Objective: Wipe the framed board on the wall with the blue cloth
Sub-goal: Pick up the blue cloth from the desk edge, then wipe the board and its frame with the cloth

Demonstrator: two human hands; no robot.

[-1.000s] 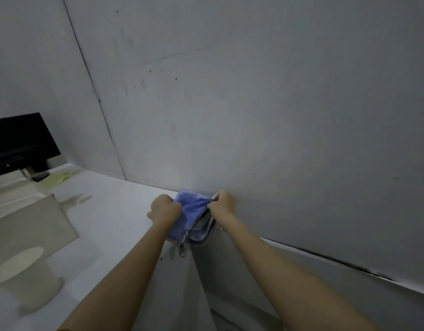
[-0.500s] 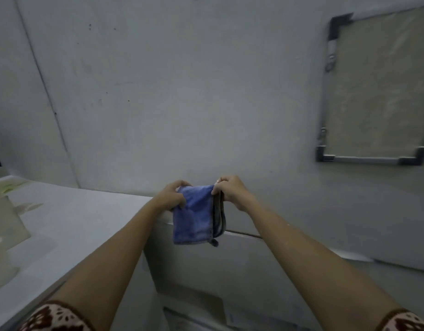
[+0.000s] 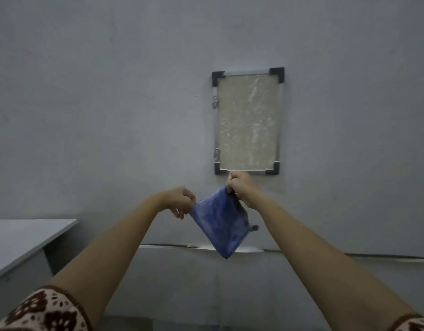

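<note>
The framed board (image 3: 248,123) hangs upright on the grey wall, a dusty beige panel in a silver frame with black corner pieces. Just below it I hold a folded blue cloth (image 3: 220,225) stretched slantwise between both hands. My right hand (image 3: 242,188) pinches the cloth's upper corner right under the board's bottom edge. My left hand (image 3: 180,200) pinches the left corner, lower and further left. The rest of the cloth hangs down in a point, with a small tag at its right side.
A white table (image 3: 27,237) juts in from the left edge. A horizontal seam with a peeling strip (image 3: 242,249) runs along the wall below the cloth. Bare grey wall surrounds the board on every side.
The view has swung right, bringing the board to the centre. Both hands have lifted the cloth toward the board, the right hand rising higher so the cloth now tilts.
</note>
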